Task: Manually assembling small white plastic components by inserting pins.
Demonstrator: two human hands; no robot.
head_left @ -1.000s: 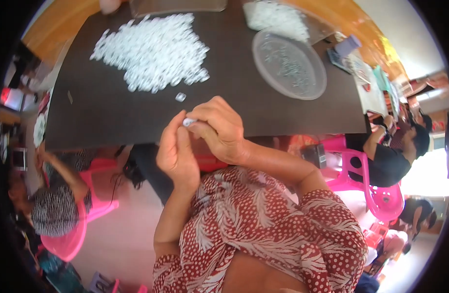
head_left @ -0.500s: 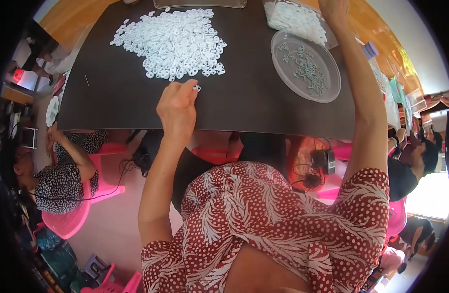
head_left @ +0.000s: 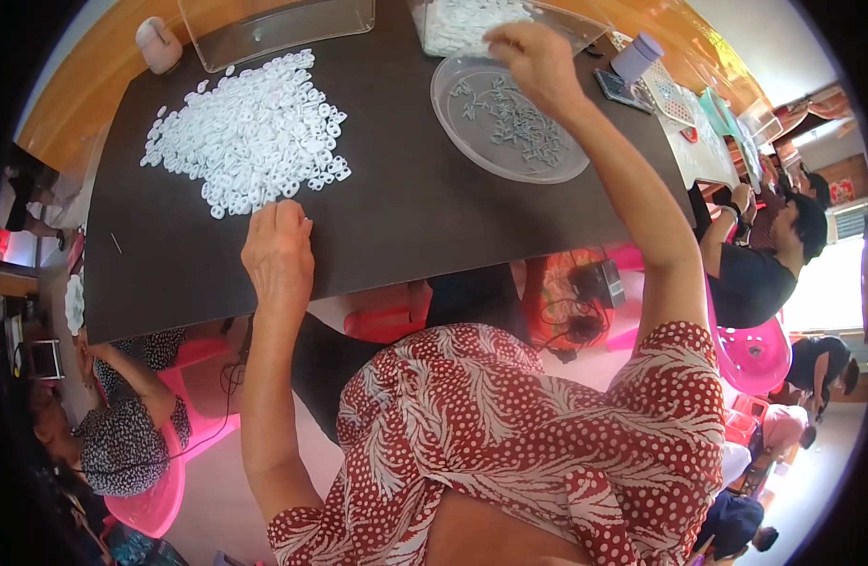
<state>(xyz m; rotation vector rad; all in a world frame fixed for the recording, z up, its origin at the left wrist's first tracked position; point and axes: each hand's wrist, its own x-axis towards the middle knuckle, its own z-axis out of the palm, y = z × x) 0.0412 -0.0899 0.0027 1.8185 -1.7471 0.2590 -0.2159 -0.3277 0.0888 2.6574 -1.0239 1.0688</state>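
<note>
My left hand [head_left: 278, 253] is closed, its knuckles up, on the dark table at the near edge of a heap of small white plastic pieces with holes [head_left: 250, 132]. Whatever its fingertips hold is hidden. My right hand [head_left: 540, 68] is raised over the far rim of a round clear dish [head_left: 453, 149], its fingers bent together. What is between them, if anything, is too small to make out. Small grey-green parts [head_left: 524, 132] lie scattered in that dish. Behind it, partly covered by my right hand, a clear tray holds more white pieces [head_left: 462, 26].
An empty-looking clear tray [head_left: 281, 33] and a pink-white container [head_left: 158, 45] stand at the far left. A phone [head_left: 625, 91] and a purple-lidded bottle [head_left: 637, 58] are at the far right. A thin needle-like piece [head_left: 116, 243] lies left. Other people sit on both sides.
The view has swung, so the table sits further left. My right hand has come back from the far tray toward the dish. A white piece seen at my left fingertips is now hidden.
</note>
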